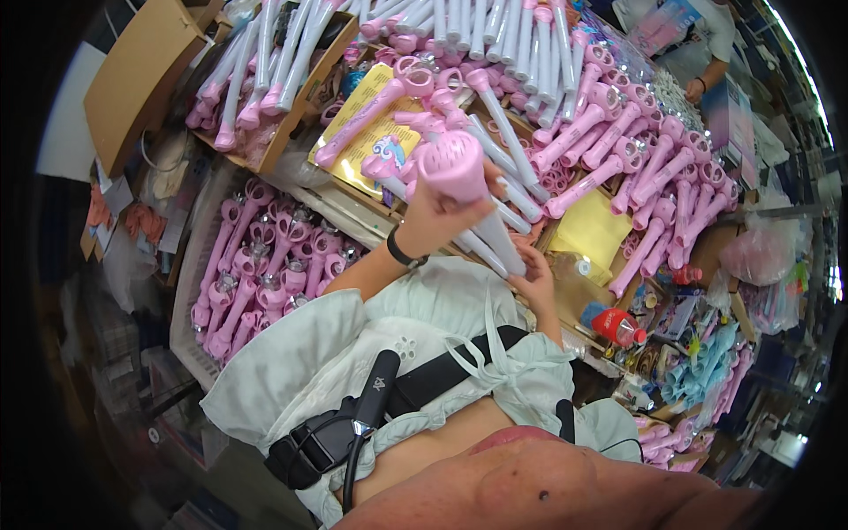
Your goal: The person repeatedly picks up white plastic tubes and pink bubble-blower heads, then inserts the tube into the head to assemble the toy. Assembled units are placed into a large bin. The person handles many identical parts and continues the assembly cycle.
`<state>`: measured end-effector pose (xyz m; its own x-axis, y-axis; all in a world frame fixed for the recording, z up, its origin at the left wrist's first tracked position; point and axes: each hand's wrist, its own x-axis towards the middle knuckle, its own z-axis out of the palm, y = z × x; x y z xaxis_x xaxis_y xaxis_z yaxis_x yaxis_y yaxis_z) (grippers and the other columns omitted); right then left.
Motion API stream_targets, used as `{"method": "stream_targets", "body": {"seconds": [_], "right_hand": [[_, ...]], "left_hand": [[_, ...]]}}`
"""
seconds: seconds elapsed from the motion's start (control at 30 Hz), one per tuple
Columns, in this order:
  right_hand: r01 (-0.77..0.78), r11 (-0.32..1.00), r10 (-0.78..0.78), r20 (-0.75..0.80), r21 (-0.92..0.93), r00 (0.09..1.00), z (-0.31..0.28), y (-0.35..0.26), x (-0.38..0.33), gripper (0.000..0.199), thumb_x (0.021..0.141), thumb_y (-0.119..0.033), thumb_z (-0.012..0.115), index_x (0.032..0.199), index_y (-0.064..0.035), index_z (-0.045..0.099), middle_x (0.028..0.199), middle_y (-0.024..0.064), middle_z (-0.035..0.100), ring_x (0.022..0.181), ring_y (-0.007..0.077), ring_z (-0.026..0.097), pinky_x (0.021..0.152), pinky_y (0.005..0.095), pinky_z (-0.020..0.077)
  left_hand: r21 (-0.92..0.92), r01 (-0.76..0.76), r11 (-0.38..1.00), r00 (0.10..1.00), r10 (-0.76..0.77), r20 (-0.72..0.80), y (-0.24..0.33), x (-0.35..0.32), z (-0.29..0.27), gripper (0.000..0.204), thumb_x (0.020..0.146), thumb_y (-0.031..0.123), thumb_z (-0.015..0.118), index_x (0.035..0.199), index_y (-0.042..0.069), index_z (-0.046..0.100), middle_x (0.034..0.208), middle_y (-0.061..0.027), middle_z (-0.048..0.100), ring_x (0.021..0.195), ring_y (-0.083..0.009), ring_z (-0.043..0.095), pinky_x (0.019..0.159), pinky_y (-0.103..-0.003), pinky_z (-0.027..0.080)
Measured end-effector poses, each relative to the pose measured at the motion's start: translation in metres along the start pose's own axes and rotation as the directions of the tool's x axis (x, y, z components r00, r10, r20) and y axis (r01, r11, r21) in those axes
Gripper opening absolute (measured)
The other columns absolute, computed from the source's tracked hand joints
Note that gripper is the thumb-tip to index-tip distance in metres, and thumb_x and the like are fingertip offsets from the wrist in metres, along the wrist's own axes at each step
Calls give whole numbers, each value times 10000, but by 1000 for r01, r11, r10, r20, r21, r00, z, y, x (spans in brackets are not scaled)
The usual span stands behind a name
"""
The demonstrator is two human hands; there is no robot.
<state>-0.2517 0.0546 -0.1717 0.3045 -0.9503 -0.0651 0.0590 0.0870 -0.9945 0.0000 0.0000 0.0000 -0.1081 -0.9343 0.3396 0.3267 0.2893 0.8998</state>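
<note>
A pink-and-white toy wand (453, 168) is held up at a slant in front of my chest. Its wide pink end, with slots in the face, points up and away. My left hand (433, 223), with a black band at the wrist, is wrapped round the wand just below that end. The fingers of my right hand (535, 281) close on the lower end of its white tube. Just beyond lie more pink wand parts and white tubes (508, 150), on and beside a yellow printed card (375, 132).
A white crate (187, 300) of pink wands stands on the left, with a cardboard box (283, 132) of white-tubed wands behind it. Pink wands (654, 177) pile up at the right, near a yellow sheet (587, 234) and a red-labelled bottle (617, 325). Another person's hand (695, 90) shows at the far right.
</note>
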Motion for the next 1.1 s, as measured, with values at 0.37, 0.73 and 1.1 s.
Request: {"method": "stream_targets", "body": {"seconds": [0.37,0.73,1.1], "right_hand": [[-101,826,159,-57,554,986,-23,-47,-32,575,924,-498,369,1098,27,524,660,98,568,458,154,499,458,262,395],[-371,917,343,184,147,921,-28,-64,-30,493,886,-450,493,1058,8,550,627,48,538,501,100,487,454,219,359],[-569,820,497,572,-62,653,-13,-99,6,311,845,-274,606,1043,-39,561,708,-17,553,633,50,515,532,197,389]], "left_hand": [[-420,7,907,989,-69,-133,-20,4,-10,666,804,-26,612,1343,99,241,1182,-138,504,1012,-252,583,878,-385,489],[515,7,857,986,80,-145,-19,7,-73,208,842,23,519,1031,2,602,1062,-85,602,990,-152,553,872,-263,415],[857,-65,511,944,311,-114,-40,11,-67,297,846,-46,447,1102,5,588,1083,-132,615,1115,-281,535,988,-405,359]]}}
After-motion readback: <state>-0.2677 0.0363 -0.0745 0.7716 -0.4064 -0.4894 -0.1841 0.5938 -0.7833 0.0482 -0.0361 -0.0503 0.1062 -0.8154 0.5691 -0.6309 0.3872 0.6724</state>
